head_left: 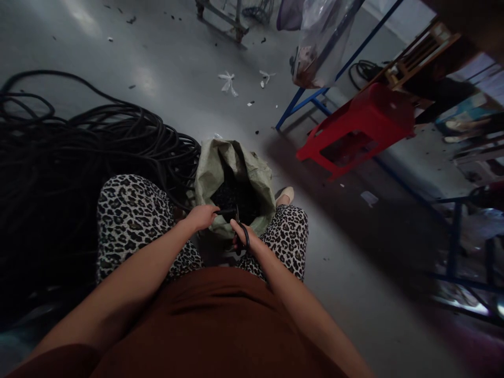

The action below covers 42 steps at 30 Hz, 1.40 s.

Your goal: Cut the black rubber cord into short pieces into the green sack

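I sit with an open greenish woven sack between my knees, and dark cut pieces fill its mouth. My left hand is closed around the end of a black cable that it holds out over the sack. My right hand grips black-handled scissors with fingers through the loops. The blades point up at the cable end. The two hands are a few centimetres apart above the sack's near rim.
A large heap of coiled black cable covers the floor on my left. A red plastic stool stands to the right, with blue metal frames and a hanging plastic bag behind it. Scraps litter the grey floor.
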Tool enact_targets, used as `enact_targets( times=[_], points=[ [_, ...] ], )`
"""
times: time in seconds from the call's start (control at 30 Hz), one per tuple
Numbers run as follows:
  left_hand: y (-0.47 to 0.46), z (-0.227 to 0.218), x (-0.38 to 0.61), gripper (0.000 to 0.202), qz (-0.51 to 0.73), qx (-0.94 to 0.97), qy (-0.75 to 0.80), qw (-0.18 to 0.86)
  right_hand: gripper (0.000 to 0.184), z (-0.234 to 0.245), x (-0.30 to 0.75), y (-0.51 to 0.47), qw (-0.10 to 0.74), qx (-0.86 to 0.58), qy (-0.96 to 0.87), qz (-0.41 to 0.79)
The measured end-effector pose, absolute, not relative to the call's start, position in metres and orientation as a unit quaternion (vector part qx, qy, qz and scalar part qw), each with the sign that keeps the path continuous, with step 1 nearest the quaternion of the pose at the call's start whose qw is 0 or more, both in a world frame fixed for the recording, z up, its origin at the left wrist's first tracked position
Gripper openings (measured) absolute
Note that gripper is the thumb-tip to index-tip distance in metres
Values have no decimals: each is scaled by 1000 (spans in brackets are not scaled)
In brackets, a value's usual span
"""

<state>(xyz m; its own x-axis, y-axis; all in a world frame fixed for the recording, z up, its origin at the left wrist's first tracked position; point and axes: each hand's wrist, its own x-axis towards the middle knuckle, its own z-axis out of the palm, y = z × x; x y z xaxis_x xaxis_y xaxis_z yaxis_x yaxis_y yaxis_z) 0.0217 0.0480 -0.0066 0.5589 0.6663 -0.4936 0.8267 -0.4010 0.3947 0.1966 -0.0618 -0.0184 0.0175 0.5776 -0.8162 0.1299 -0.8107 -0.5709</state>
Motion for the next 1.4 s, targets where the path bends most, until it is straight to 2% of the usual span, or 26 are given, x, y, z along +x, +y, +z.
enact_targets(
  times=[0.33,0.73,1.0,1.4],
  points=[
    [47,-3,21,40,-134,827,449,310,59,-24,196,-62,137,-665,-299,671],
    [46,-7,20,39,-128,840,416,323,51,-15,194,-59,151,-667,-264,680],
    [41,-8,28,37,-158,829,432,318,42,-5,187,-58,146,-711,-258,638],
    [41,-11,30,37,-198,823,437,305,43,-14,188,-64,145,-715,-257,634]
  ],
)
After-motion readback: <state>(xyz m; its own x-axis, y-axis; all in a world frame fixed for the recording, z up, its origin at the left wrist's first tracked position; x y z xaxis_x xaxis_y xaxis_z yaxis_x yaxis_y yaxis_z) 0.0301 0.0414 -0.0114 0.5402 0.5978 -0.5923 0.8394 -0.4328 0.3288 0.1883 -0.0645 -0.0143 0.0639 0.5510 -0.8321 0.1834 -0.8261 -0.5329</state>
